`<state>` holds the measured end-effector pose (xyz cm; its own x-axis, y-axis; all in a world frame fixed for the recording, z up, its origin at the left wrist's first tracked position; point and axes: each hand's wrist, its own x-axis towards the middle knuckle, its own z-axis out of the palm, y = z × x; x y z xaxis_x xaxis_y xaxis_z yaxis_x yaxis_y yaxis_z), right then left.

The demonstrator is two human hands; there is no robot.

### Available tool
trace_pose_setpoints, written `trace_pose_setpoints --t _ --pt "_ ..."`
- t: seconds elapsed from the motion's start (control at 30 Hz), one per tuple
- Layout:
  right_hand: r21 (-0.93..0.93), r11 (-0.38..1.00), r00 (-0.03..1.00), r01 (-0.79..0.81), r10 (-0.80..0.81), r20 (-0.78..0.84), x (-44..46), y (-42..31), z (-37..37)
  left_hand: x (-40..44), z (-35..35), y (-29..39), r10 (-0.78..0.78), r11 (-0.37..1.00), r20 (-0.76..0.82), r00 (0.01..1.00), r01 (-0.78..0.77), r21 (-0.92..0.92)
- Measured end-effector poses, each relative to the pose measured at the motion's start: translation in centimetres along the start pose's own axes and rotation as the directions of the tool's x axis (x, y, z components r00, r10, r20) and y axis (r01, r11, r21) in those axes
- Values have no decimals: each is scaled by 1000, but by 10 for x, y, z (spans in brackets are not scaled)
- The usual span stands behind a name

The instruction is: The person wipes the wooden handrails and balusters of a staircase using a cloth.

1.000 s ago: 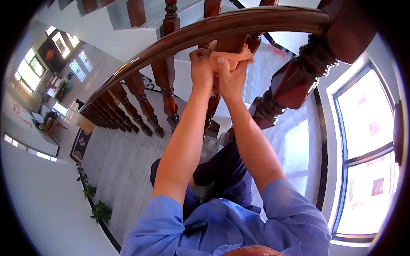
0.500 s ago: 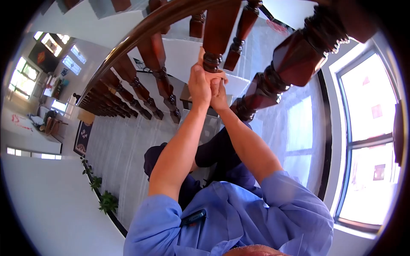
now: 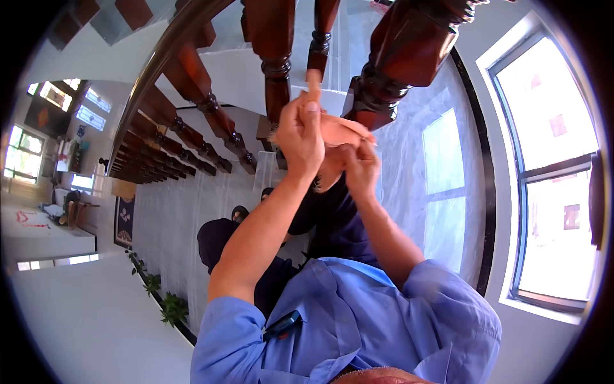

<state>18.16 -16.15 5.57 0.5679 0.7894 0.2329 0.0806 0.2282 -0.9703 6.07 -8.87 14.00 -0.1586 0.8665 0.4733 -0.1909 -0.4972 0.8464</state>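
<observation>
A peach-orange cloth (image 3: pixel 344 132) with frayed edges is stretched between my two hands in the head view. My left hand (image 3: pixel 302 139) is closed around its left part, and a bit of the cloth hangs below. The right side of the cloth is pinched by my right hand (image 3: pixel 362 168), thumb on top. Just behind my left hand stands a dark red-brown turned wooden baluster (image 3: pixel 277 69); whether the cloth touches it I cannot tell. The thick newel post (image 3: pixel 409 48) rises just beyond and right of my hands.
A curved handrail (image 3: pixel 151 67) with more balusters (image 3: pixel 208 105) runs away to the left. A bright window (image 3: pixel 553 173) is at the right. Grey marble flooring (image 3: pixel 192 201) lies below, with green plants (image 3: pixel 173 309) along the lower left wall and a dark patterned mat (image 3: pixel 124 221).
Both hands have come off the baluster they were wrapped around with the cloth. They are now farther apart, spreading the cloth between them. The view has shifted slightly.
</observation>
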Motion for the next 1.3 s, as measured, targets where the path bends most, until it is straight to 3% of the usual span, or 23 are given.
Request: trace_pose_setpoints --t 0.1,0.17,0.2,0.3,0.37,0.4,0.43,0.5,0.53,0.6,0.63,0.67,0.7,0.77,0.83,0.9,0.93,0.97,1.03,1.1,1.17,1.2,1.3 --pt "-312 901 917 302 -364 -161 29 -62 -27 5 37 24 -104 982 50 993 110 -155" --pt "-347 895 885 280 -381 -269 49 -97 -33 23 67 34 -140 976 -87 986 122 -182" --pt "-350 893 879 282 -387 -278 61 -109 -35 30 81 19 -136 962 -62 989 117 -248" --pt "-426 863 853 271 -420 -310 90 -126 -42 35 119 37 -87 987 -53 995 79 -137" --pt "24 985 969 168 -161 -187 106 -121 -39 32 132 35 -8 972 -33 999 0 -236" --pt "333 942 999 51 -42 -32 108 -110 -41 22 133 46 86 965 -40 996 -93 -245" --pt "537 843 998 31 -56 30 99 -115 -31 13 129 53 176 951 -44 983 -182 -250" --pt "524 851 998 -18 -16 60 102 -94 -26 -8 108 14 272 961 222 936 -278 -2" --pt "532 846 997 -24 -15 69 108 -96 -25 -8 107 32 349 929 245 905 -368 35" --pt "-103 992 993 75 -65 100 124 -106 -26 -19 108 32 313 933 226 922 -344 110" --pt "-423 897 989 126 -81 124 135 -106 -29 -22 110 32 280 934 206 938 -316 167" --pt "137 979 982 -151 133 131 152 -95 -32 -21 113 33 272 948 192 943 -297 118" --pt "138 979 983 -150 133 128 157 -104 -30 -18 116 29 272 948 194 943 -297 117" --pt "261 884 920 -387 388 52 160 -134 -22 -12 121 22 301 941 148 942 -319 114" --pt "349 846 907 -404 421 29 162 -128 -20 -5 124 21 309 944 139 941 -321 72" --pt "-6 994 994 106 -106 -2 161 -106 -20 -2 123 18 219 973 149 964 -228 40" --pt "243 960 990 136 -122 -71 156 -107 -17 1 122 17 212 975 158 964 -219 30" --pt "244 960 990 135 -121 -71 149 -108 -13 6 119 15 212 975 158 964 -220 31" --pt "-94 958 882 272 -287 -374 134 -111 -6 17 112 15 79 993 201 976 -60 -99" --pt "0 966 886 258 -236 -398 119 -113 -2 29 108 13 6 988 227 974 30 -152" --pt "-151 898 839 413 -439 -321 111 -113 2 47 109 12 -139 923 259 956 220 -315" --pt "-177 886 817 429 -464 -343 106 -116 5 52 109 24 -170 928 269 948 246 -281" --pt "-119 878 803 464 -474 -363 99 -114 11 50 113 24 -19 944 237 971 96 -316"
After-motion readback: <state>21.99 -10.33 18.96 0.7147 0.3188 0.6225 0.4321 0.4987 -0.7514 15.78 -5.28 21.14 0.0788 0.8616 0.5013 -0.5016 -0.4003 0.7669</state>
